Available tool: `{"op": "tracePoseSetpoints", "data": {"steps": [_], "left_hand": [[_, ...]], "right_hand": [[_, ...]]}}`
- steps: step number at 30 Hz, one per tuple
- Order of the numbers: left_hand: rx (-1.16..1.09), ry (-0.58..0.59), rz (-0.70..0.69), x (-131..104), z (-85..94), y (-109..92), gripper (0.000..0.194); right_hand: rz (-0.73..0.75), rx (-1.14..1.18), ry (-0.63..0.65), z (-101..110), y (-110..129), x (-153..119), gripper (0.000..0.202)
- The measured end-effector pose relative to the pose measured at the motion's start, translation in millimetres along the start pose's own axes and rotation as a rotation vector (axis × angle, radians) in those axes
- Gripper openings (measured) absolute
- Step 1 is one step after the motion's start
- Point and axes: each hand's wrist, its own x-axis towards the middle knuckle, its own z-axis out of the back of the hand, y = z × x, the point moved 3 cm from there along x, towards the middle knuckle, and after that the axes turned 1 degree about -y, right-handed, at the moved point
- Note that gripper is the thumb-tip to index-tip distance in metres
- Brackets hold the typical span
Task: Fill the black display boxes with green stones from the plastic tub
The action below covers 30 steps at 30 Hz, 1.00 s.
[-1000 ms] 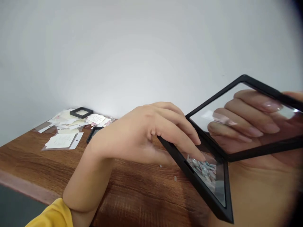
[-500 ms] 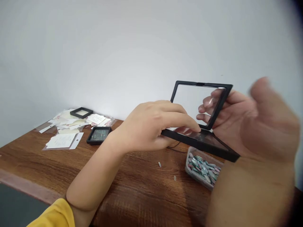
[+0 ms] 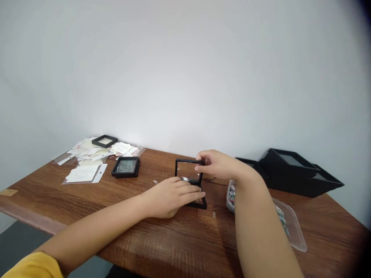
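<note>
A hinged black display frame (image 3: 201, 177) with clear film windows stands spread apart on the wooden table, its upper half raised. My left hand (image 3: 171, 197) grips the lower half from the left, its fingers lying across the film and hiding much of it. At the raised half's upper right corner, my right hand (image 3: 216, 165) pinches the rim between thumb and fingers. To the right, partly behind my right forearm, a clear plastic tub (image 3: 230, 204) holds many small shiny teal and pink pieces.
Left on the table (image 3: 121, 200) lies another black frame (image 3: 126, 167) with greenish pieces inside. Behind it are paper cards (image 3: 83, 173) in clear sleeves and a small black frame (image 3: 104, 141). Several black boxes (image 3: 295, 170) stand by the wall at right. A clear lid (image 3: 297, 227) lies near the tub.
The display frame has come down from the air onto the table, farther from me. My right hand has gone from spread behind it to pinching its raised corner.
</note>
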Motion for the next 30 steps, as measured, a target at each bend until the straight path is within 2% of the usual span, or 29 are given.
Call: {"op": "tracePoseSetpoints", "data": {"steps": [2, 5, 11, 18, 25, 28, 30], "left_hand": [[-0.100, 0.052, -0.004, -10, -14.7, 1, 0.067], [-0.225, 0.080, -0.022, -16, -25.3, -1, 0.067], [-0.404, -0.002, -0.043, -16, -33.0, -8, 0.078], [-0.455, 0.024, 0.052, -18, -44.2, -1, 0.094], [-0.397, 0.096, 0.082, -19, -60.5, 3, 0.092], [-0.361, 0.098, 0.078, -19, -63.5, 3, 0.091], [-0.345, 0.098, 0.075, -19, -64.1, 3, 0.089]], "right_hand": [[-0.022, -0.039, 0.093, -16, -3, 11, 0.017], [-0.039, -0.094, 0.204, -35, -2, 23, 0.016], [0.002, -0.127, 0.317, -50, 8, 29, 0.020], [0.014, -0.106, 0.248, -45, 7, 23, 0.030], [-0.029, -0.050, 0.198, -48, 0, 20, 0.032], [-0.011, 0.030, 0.145, -39, 2, 6, 0.037], [0.008, 0.092, 0.085, -26, 2, -12, 0.045]]}}
